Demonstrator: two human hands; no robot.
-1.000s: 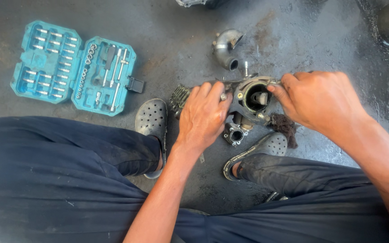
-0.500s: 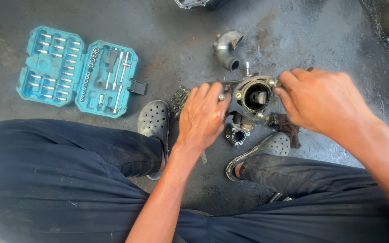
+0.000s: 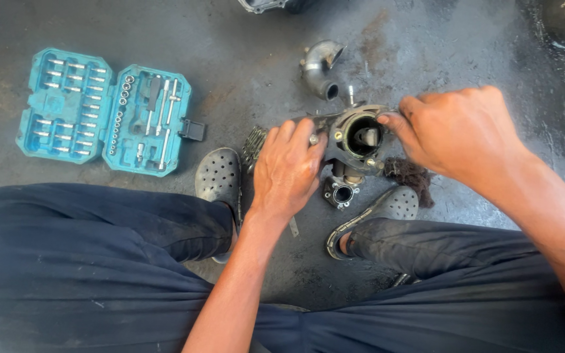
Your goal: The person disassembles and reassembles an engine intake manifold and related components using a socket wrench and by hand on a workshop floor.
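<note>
metal housing (image 3: 359, 138) sits on the floor (image 3: 243, 59) between 2 clogs (image 3: 220, 178) — round bore facing up. left hand (image 3: 288, 171) clamps its left edge, fingers curled over the rim. right hand (image 3: 456, 134) pinches the right rim, fingertips closed on it. dark rag (image 3: 408, 175) just beside, a curved pipe (image 3: 318, 65) near above, open teal socket set (image 3: 106, 111) well apart on the left.
</note>
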